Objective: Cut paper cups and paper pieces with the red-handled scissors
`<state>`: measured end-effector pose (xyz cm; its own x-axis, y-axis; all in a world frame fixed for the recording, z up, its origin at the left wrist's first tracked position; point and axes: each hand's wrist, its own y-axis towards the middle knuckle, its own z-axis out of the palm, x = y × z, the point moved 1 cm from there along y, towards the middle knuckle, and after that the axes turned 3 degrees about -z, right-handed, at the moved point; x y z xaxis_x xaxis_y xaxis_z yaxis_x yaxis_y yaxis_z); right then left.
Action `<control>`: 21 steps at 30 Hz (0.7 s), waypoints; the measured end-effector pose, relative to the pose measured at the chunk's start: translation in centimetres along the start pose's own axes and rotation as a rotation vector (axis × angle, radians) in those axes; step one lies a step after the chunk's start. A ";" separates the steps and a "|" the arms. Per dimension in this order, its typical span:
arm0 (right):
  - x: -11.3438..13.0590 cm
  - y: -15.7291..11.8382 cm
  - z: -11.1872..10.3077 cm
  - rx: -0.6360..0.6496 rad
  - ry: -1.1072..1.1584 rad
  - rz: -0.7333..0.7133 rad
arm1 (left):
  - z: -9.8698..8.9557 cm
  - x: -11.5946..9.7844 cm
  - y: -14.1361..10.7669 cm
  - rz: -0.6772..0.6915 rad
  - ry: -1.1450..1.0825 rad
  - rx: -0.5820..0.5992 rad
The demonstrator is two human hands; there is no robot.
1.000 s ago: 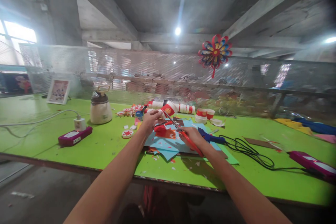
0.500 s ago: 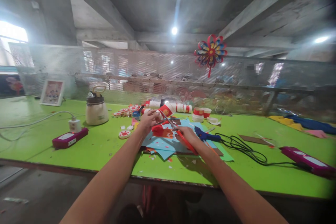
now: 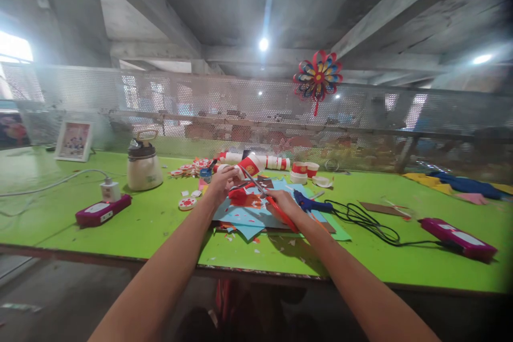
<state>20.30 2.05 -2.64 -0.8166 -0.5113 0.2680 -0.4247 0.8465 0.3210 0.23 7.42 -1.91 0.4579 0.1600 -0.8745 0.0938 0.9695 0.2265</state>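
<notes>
Resting in the fingers of the left hand [image 3: 222, 184], a red-and-white paper cup [image 3: 249, 166] with a gold emblem is held tilted above light-blue paper sheets [image 3: 236, 217] on the green bench [image 3: 160, 230]. Long metal scissors with red handles [image 3: 282, 214] are gripped by the closed fingers of the right hand [image 3: 284, 203]. The blades appear parted, and one is laid across the near side of the cup; whether card is caught between them cannot be told.

Several faults are judged possible. The left fingertips could be nicked, since they are placed close to the blades. The thin wall could be creased or torn off line if it were squeezed too hard or if the scissors were twisted. The blue glue gun [image 3: 315, 203], set just beside the right forearm, could be knocked if the elbow were swung outward, and its black cable [image 3: 360, 222] could be snagged.

The cup is seen as a red band bordered by white, with no crushing visible at this scale; its rim is partly hidden. Behind it, a row of white-and-red cups [image 3: 276, 162] is laid on its side, and paper scraps [image 3: 256, 250] are scattered near the front edge.
</notes>
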 end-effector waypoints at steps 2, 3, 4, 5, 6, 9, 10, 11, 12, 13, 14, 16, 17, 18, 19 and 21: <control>-0.1 0.1 0.1 -0.006 0.010 0.002 | 0.0 0.0 0.0 0.000 0.000 0.005; -0.2 0.1 0.2 -0.007 0.015 0.001 | 0.0 0.1 0.0 -0.003 0.000 0.006; -0.2 0.1 0.2 -0.008 0.019 0.000 | 0.0 0.1 0.1 -0.006 0.000 0.004; -0.3 0.1 0.3 -0.007 0.023 -0.001 | -0.1 0.2 0.1 -0.007 -0.001 -0.001; -0.3 0.1 0.3 -0.008 0.027 -0.002 | -0.1 0.2 0.2 -0.006 -0.002 -0.008; -0.3 0.1 0.3 -0.017 0.036 -0.006 | -0.2 0.2 0.3 0.006 -0.008 -0.028; -0.3 0.2 0.4 -0.021 0.039 -0.010 | -0.2 0.2 0.4 0.010 -0.008 -0.032; -0.3 0.2 0.5 -0.026 0.043 -0.014 | -0.2 0.2 0.4 0.014 -0.007 -0.035; -0.3 0.3 0.6 -0.031 0.046 -0.017 | -0.1 0.2 0.4 0.017 -0.005 -0.036; -0.4 0.4 0.7 -0.034 0.049 -0.022 | -0.1 0.2 0.4 0.021 -0.001 -0.036; -0.5 0.5 0.8 -0.036 0.053 -0.026 | -0.1 0.2 0.4 0.024 0.003 -0.035; -0.7 0.6 1.0 -0.039 0.061 -0.038 | -0.1 0.2 0.4 0.031 0.016 -0.032; -0.8 0.7 1.1 -0.040 0.067 -0.043 | -0.2 0.2 0.4 0.034 0.023 -0.029; -0.9 0.8 1.1 -0.042 0.073 -0.046 | -0.2 0.2 0.4 0.037 0.031 -0.025; -1.0 0.8 1.1 -0.045 0.081 -0.048 | -0.2 0.2 0.4 0.040 0.038 -0.021; -1.0 0.8 1.1 -0.051 0.096 -0.048 | -0.3 0.2 0.3 0.046 0.050 -0.014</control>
<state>20.36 3.38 -3.70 -0.7537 -0.5650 0.3358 -0.4400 0.8133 0.3808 0.12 7.83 -2.13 0.4164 0.2130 -0.8839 0.0610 0.9634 0.2609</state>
